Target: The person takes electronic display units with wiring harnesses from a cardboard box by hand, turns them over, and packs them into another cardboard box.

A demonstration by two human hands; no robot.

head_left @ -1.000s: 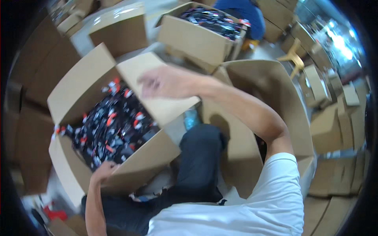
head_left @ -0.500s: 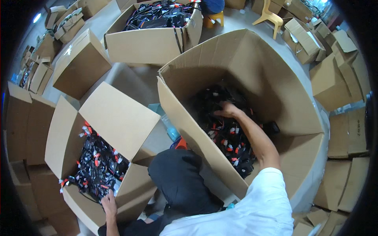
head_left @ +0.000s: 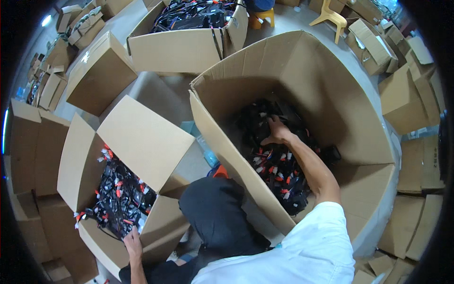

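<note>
In the large cardboard box (head_left: 331, 104) lies a pile of black cabled parts (head_left: 283, 177) with red and white connectors. My right hand (head_left: 278, 131) reaches down onto this pile, thumb and fingers spread apart around a dark part whose shape is lost in the black. A smaller open box (head_left: 163, 213) at lower left holds a similar heap of black parts (head_left: 118, 189) with red and white plugs. At that heap's near edge is my left hand (head_left: 133, 242), its fingers drawn together; what they hold, if anything, is hidden.
Beyond stands another box (head_left: 175, 49) full of black cabled parts. A closed carton (head_left: 99, 71) sits at upper left. A yellow chair (head_left: 331, 19) and a yellow stool (head_left: 262, 18) are at the back. Cartons (head_left: 409, 99) line the right side. My knee (head_left: 213, 199) is between the two boxes.
My right hand has shifted slightly over the pile, and its fingers now spread wider, pointing farther away. My left hand stays at the small box. The whole view has moved a little.
</note>
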